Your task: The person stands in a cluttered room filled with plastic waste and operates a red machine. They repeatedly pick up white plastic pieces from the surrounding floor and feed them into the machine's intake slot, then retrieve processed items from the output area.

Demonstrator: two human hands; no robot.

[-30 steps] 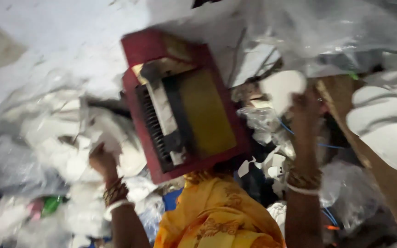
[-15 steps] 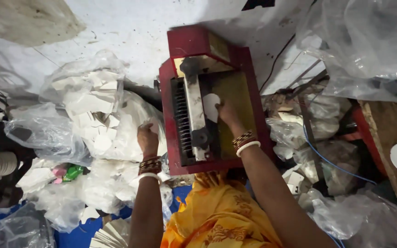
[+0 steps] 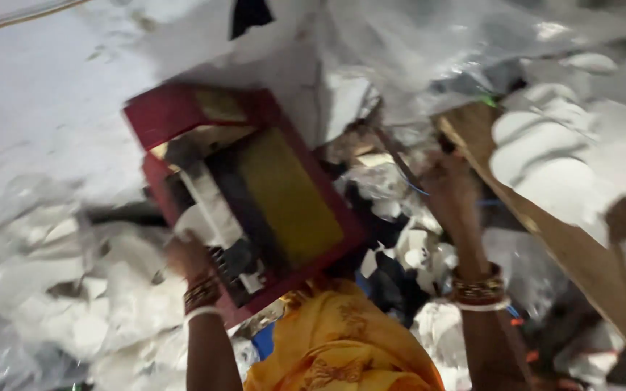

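A red press machine (image 3: 182, 108) with a yellow plate (image 3: 288, 195) and a dark metal middle bar stands in front of me, tilted in the blurred view. My left hand (image 3: 188, 259), with bangles on the wrist, is at the machine's near left edge, and a white paper piece (image 3: 197, 221) sits at its fingertips. My right hand (image 3: 447, 181) is stretched out to the right of the machine, over white scraps beside a wooden board (image 3: 545, 239). Its fingers are too blurred to read. Yellow cloth (image 3: 335, 347) covers my lap.
A heap of white paper pieces (image 3: 74, 304) lies left of the machine. Round white pieces (image 3: 545, 152) are stacked on the wooden board at the right. Clear plastic bags (image 3: 429, 51) hang at the top. More white scraps (image 3: 414, 246) lie between machine and board.
My right hand left the yellow plate and swung out to the right. My left hand came off the left heap to the machine's edge. The view tilted and blurred.
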